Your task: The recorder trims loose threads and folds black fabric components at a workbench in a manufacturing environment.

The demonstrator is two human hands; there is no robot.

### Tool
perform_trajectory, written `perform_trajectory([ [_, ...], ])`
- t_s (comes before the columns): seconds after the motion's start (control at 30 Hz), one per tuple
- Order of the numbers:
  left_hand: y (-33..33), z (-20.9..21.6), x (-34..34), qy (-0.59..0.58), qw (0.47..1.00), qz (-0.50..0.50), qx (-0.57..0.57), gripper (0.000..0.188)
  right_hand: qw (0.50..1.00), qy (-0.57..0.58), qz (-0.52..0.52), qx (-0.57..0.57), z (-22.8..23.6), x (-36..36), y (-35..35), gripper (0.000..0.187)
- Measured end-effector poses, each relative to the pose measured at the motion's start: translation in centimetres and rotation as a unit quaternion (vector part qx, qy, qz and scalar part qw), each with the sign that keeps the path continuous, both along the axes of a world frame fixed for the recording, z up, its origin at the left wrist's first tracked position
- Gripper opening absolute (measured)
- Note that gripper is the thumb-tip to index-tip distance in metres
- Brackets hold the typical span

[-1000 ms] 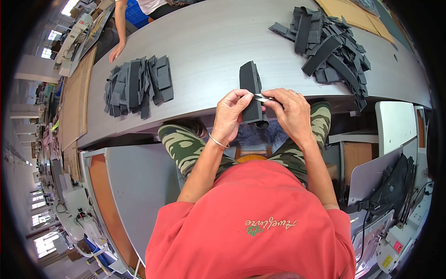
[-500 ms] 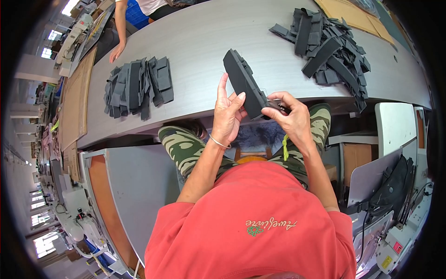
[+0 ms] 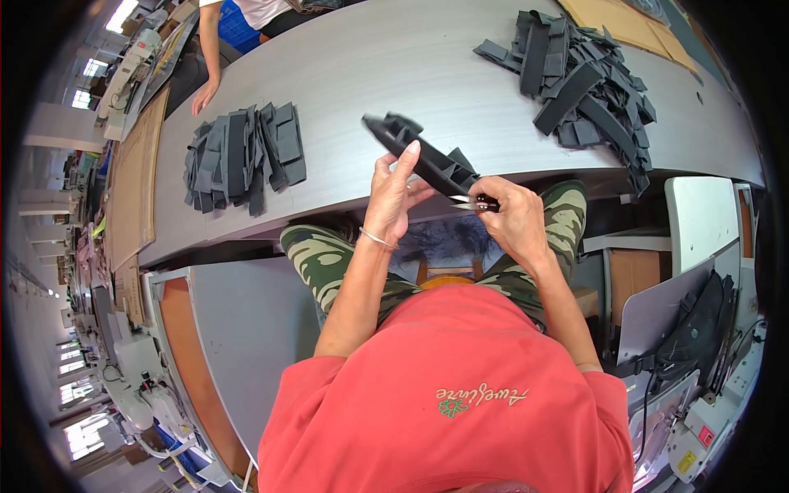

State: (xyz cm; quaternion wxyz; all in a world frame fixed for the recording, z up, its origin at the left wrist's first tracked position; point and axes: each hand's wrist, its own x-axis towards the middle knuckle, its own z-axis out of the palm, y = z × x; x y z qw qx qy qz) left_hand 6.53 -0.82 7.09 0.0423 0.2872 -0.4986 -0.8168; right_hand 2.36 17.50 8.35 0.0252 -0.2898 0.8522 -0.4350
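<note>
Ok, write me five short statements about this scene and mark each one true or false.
1. The right hand holds snips. True.
2. The left hand is empty. False: it holds a long dark piece.
3. A bracelet circles the left wrist. True.
4. The larger pile lies left of the smaller pile. False: it lies to the right.
5. The person's shirt is blue. False: it is red.
</note>
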Motion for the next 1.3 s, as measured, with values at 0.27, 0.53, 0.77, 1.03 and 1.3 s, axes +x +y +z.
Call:
perform_trajectory([
  [0.27, -0.6, -2.3, -0.1, 0.115, 0.991, 0.071, 0.023, 0.040, 0.999, -0.002, 0.009, 0.035, -0.2, -0.3, 0.0, 0.024],
  [0.53, 0.1, -0.7, 0.3, 0.218, 0.969, 0.095, 0.066, 0.026, 0.992, -0.115, -0.012, -0.058, -0.1, -0.1, -0.4, 0.031],
  [0.77, 0.7, -0.3, 0.5, 0.250, 0.965, 0.078, -0.013, 0.034, 0.984, -0.135, -0.039, -0.113, -0.4, -0.1, -0.6, 0.028],
  [1.03, 1.3, 0.1, 0.2, 0.253, 0.962, 0.085, -0.050, 0.043, 0.990, -0.075, -0.056, -0.109, -0.4, -0.4, -0.8, 0.025],
  [1.3, 0.4, -1.3, 1.7, 0.205, 0.968, 0.113, -0.086, 0.034, 0.991, 0.015, -0.067, -0.119, -1.2, 0.4, -1.4, 0.013],
])
